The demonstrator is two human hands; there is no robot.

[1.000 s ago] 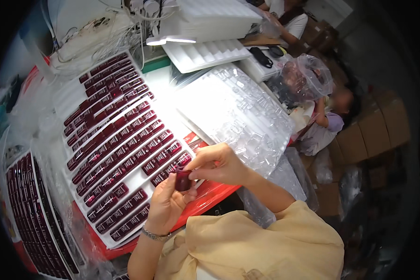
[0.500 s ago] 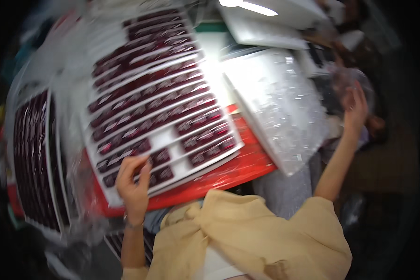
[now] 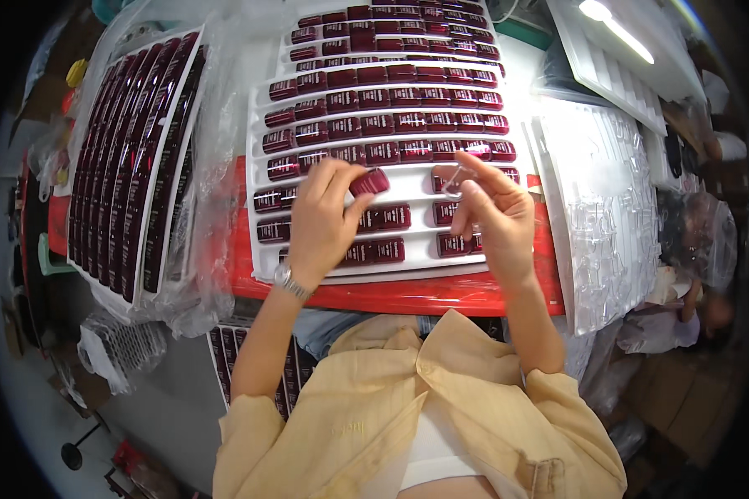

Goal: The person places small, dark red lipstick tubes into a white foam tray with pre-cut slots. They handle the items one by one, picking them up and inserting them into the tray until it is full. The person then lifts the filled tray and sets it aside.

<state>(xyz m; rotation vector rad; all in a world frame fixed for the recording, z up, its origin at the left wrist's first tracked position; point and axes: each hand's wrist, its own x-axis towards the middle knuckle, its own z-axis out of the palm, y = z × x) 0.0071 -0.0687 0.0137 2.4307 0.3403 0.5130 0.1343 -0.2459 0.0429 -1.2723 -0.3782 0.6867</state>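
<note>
Right hand has swung inward, pinching clear piece; my left hand, apart, is gripping dark-red container; tray is lying part-hidden beneath.

The person wears a loose, short-sleeved shirt in pale yellow, its collar open, small lettering on the front; a white top beneath; a silvery band round the left wrist.

FREE: between left hand and right hand | BLOCKED: left, bottle stack; right, parts tray
</note>
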